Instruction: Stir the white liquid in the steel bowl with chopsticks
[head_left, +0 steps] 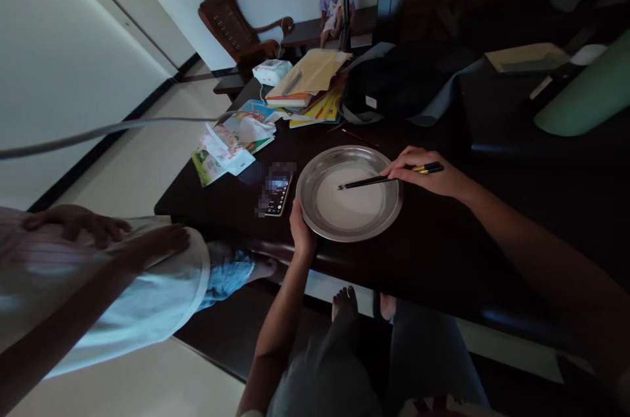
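So, round metal bowl [306, 188], chopsticks [364, 181]

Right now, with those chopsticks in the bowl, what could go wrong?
Some of the white stuff might splash onto the phone beside the bowl. The bowl also sits near the edge of the table, so a hard tug from the left hand could perhaps tip it and make a spill.

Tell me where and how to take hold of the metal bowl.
Grip the metal bowl probably by opposite sides of its rim, coming from left and right: it sits upright, wide and round, and its whitish contents could spill if tilted. The left hand holds its left edge; the right hand holds chopsticks.
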{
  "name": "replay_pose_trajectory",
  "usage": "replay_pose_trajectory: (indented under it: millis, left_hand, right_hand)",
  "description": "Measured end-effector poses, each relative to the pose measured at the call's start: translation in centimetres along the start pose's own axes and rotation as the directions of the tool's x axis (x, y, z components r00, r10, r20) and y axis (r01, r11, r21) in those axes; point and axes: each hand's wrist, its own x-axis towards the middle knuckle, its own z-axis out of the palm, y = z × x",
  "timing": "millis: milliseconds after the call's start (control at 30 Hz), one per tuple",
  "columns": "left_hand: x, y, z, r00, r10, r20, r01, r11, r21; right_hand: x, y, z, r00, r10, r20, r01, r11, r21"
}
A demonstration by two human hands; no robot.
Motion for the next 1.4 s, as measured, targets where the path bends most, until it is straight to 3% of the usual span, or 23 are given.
replay_pose_trajectory:
  millis: [133, 267, 367, 500, 567, 700, 833, 1033, 1133, 1233, 1300, 1400]
  left_hand:
    - [-0.1, 0.4, 0.0, 1.0, 0.017, 0.008, -0.017, 1.0, 0.016]
    - [0.0, 0.7, 0.0, 0.998, 0.05, 0.027, -0.051, 0.998, 0.032]
    - [0.0, 0.8, -0.1, 0.996, 0.082, 0.04, -0.084, 0.994, 0.062]
    - [0.0, 0.5, -0.2, 0.998, 0.053, 0.028, -0.054, 0.997, 0.046]
    - [0.0, 0.3, -0.2, 0.999, 0.042, 0.018, -0.043, 0.998, 0.039]
    - [0.0, 0.2, -0.2, 0.998, 0.057, 0.004, -0.057, 0.998, 0.04]
    - [-0.1, 0.5, -0.1, 1.0, 0.022, 0.011, -0.022, 0.999, 0.023]
    - [0.0, 0.1, -0.1, 0.999, 0.042, 0.033, -0.043, 0.999, 0.033]
    - [0.2, -0.1, -0.3, 0.996, 0.075, 0.048, -0.079, 0.994, 0.072]
    - [0.3, -0.3, -0.4, 0.993, 0.105, 0.06, -0.11, 0.99, 0.092]
    - [0.3, -0.4, -0.4, 0.994, 0.095, 0.051, -0.099, 0.991, 0.085]
    - [0.3, -0.3, -0.2, 0.995, 0.085, 0.047, -0.088, 0.994, 0.064]
  right_hand:
    - [0.0, -0.3, -1.2, 0.991, 0.064, -0.116, -0.064, 0.998, 0.009]
    - [-0.3, -0.2, -0.4, 0.998, 0.068, 0.011, -0.069, 0.992, 0.11]
    - [-0.1, 0.1, 0.6, 0.999, 0.013, 0.047, -0.015, 0.999, 0.046]
    - [0.1, 0.0, -0.6, 0.993, 0.034, -0.113, -0.039, 0.998, -0.044]
    - [0.0, -0.3, -1.5, 0.986, 0.058, -0.155, -0.059, 0.998, 0.002]
    - [-0.2, -0.4, -1.0, 0.998, 0.063, -0.031, -0.059, 0.991, 0.116]
    - [0.0, 0.1, 0.7, 0.999, -0.029, 0.045, 0.028, 0.999, 0.037]
    - [0.0, 0.0, -1.2, 0.989, -0.001, -0.149, 0.001, 1.0, -0.007]
    - [-0.2, -0.2, -1.1, 0.999, -0.018, -0.046, 0.022, 0.997, 0.078]
    - [-0.1, 0.0, 0.0, 0.998, -0.061, 0.028, 0.059, 0.996, 0.06]
    - [0.1, 0.2, 0.3, 0.998, -0.066, 0.003, 0.066, 0.998, 0.002]
    - [0.2, 0.3, -0.4, 0.992, -0.028, -0.126, 0.023, 0.999, -0.039]
